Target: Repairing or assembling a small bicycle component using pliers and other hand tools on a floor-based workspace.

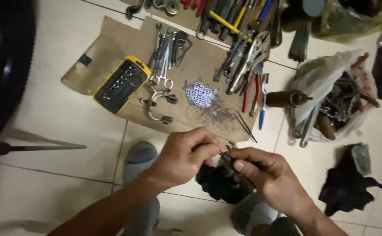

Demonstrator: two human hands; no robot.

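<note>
A small dark metal part (226, 158) is pinched between both hands, just below the near edge of the cardboard sheet (112, 39), which serves as the landmark here. The left hand (183, 157) is curled nearly closed, thumb and forefinger gripping one end of the part; the right hand (265, 172) is likewise closed, thumb pressed on the other end. The part is too small and blurred to identify further. Directly under the hands lies a black rag (219, 183), and below the sheet's near edge a grey shoe (139, 159) shows on the tiled floor (60, 131).

On the sheet itself — from its left side — rest a yellow-edged socket case (121, 84), a cluster of wrenches (164, 54), a curved metal bracket (158, 105) and a silvery smear (199, 92) at the centre. At the sheet's right side lie pliers with red handles (252, 89) and other hand tools; two thin dark rods (245, 126) lie at its near right corner.

Right of the sheet sits a white plastic bag (326, 78) holding a chain and rusty pieces, and nearer than the bag a second black rag (348, 185). Left of the sheet — at the frame's edge — a black tyre (7, 65) is visible.
</note>
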